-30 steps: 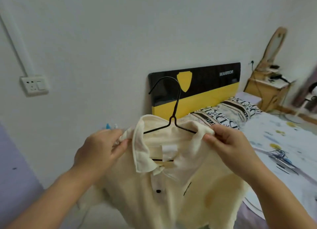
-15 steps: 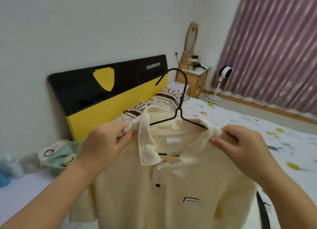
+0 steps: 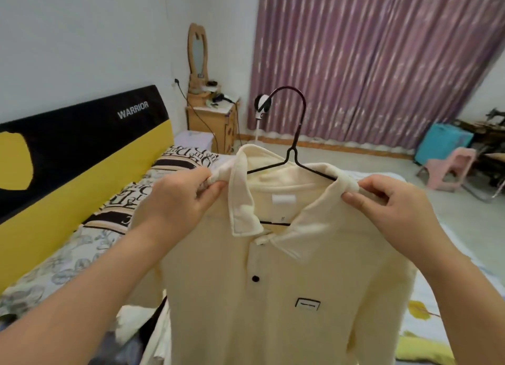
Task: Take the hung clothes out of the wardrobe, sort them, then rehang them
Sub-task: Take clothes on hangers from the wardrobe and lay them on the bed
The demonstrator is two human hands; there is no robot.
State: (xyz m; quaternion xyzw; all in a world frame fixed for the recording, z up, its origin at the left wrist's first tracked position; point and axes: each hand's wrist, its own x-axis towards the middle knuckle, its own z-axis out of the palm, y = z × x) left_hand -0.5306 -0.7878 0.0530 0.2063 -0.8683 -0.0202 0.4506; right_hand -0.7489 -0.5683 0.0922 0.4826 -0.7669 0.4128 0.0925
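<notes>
Cream shirt (image 3: 273, 296) is up in front of the person, above the bed (image 3: 82, 244), draped on the black hanger (image 3: 293, 157). Left hand (image 3: 175, 203) pinches one shoulder, right hand (image 3: 393, 209) the other; the hanger's long axis runs between both grips, hook straight up, each hand equally near.

Room evenly bright w/ soft diffuse light, some glowing thru the purple curtain (image 3: 382, 64); shadows faint, no glare. Wide-angle lens bends walls & curtain folds at the edges. Slight motion blur on curtain & bg; cream shirt (image 3: 273, 296) fairly sharp.
</notes>
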